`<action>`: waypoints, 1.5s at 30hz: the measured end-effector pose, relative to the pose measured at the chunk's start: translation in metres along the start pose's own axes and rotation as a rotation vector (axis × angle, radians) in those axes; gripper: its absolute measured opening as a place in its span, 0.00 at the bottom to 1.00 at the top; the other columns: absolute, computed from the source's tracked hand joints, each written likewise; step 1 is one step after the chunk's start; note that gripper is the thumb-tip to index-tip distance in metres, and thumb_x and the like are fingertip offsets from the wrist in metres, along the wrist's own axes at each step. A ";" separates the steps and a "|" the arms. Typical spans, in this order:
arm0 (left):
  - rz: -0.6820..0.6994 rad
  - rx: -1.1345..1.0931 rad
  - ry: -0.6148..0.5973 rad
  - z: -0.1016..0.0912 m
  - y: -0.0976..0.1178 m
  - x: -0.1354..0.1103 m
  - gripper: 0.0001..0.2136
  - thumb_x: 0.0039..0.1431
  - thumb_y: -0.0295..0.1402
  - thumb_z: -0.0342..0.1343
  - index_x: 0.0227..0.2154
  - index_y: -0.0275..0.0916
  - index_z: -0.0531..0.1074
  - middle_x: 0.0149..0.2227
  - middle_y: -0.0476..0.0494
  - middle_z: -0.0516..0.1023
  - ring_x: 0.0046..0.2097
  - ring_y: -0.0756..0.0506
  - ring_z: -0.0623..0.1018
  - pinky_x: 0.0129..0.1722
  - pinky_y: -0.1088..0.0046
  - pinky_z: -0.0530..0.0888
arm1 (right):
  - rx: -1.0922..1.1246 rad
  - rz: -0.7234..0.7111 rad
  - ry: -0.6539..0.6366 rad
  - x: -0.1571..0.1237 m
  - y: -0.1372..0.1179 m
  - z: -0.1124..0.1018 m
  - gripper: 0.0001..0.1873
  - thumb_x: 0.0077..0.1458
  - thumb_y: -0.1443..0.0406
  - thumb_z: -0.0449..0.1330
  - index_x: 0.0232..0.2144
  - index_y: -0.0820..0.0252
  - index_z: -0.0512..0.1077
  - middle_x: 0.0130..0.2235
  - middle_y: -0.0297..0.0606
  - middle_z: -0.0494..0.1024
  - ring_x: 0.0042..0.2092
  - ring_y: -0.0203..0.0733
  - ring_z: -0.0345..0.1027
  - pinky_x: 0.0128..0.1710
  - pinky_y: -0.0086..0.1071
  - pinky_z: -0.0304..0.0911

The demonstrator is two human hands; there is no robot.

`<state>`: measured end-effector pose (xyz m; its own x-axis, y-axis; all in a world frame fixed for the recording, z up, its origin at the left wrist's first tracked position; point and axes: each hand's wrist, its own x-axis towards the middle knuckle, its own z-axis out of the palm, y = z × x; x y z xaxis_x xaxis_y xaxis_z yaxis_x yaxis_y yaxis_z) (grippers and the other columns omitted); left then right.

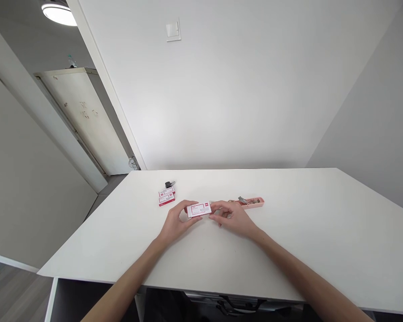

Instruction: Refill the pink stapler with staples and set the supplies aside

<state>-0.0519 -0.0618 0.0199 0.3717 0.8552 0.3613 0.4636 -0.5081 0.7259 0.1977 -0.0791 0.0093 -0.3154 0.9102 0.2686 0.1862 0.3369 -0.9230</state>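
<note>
A small white box with red edges and print (199, 209) is held up over the desk, its broad face turned toward me. My left hand (175, 223) grips its left end between thumb and fingers. At the box's right end is my right hand (233, 218), thumb and fingertips pinched at the edge. Part of a pink tray (255, 202) lies hidden behind my right hand; small metal pieces and a silver clip (242, 200) sit in it. Left of my hands lie two similar red-and-white boxes (167, 198), with a black binder clip (169, 184) just behind them.
The white desk (289, 250) runs up to a pale wall (221, 98) bearing a light switch (173, 30). A doorway on the left shows a whitish cabinet (83, 120). Beneath the desk's front edge are dark items and cables (238, 305).
</note>
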 end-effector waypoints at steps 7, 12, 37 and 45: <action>0.050 0.014 -0.021 -0.001 -0.004 0.000 0.19 0.60 0.46 0.66 0.51 0.45 0.76 0.50 0.44 0.82 0.51 0.40 0.81 0.52 0.60 0.78 | 0.010 0.036 -0.029 0.000 -0.002 0.001 0.14 0.63 0.53 0.63 0.47 0.48 0.82 0.31 0.33 0.84 0.27 0.42 0.77 0.29 0.35 0.70; 0.003 0.044 -0.018 0.001 -0.003 -0.001 0.19 0.64 0.47 0.61 0.53 0.44 0.74 0.50 0.43 0.82 0.49 0.41 0.80 0.50 0.61 0.78 | 0.006 0.031 0.091 0.002 0.004 0.004 0.15 0.64 0.52 0.62 0.44 0.50 0.82 0.24 0.31 0.80 0.25 0.43 0.76 0.27 0.34 0.67; -0.004 0.126 -0.037 0.005 -0.004 -0.001 0.12 0.68 0.35 0.53 0.52 0.44 0.73 0.46 0.46 0.81 0.42 0.45 0.78 0.42 0.68 0.74 | -0.053 -0.176 0.245 0.001 0.008 0.001 0.10 0.65 0.54 0.62 0.36 0.49 0.81 0.45 0.40 0.82 0.25 0.39 0.73 0.25 0.39 0.71; 0.063 0.129 -0.062 0.005 -0.006 -0.001 0.14 0.63 0.28 0.53 0.50 0.45 0.73 0.43 0.48 0.81 0.43 0.46 0.78 0.45 0.68 0.74 | 0.000 -0.161 0.184 0.002 0.010 0.001 0.10 0.63 0.55 0.65 0.37 0.52 0.82 0.47 0.40 0.82 0.24 0.34 0.73 0.26 0.35 0.73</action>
<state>-0.0511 -0.0599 0.0126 0.4498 0.8156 0.3640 0.5363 -0.5726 0.6201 0.1981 -0.0746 0.0002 -0.1663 0.8734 0.4578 0.1477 0.4811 -0.8641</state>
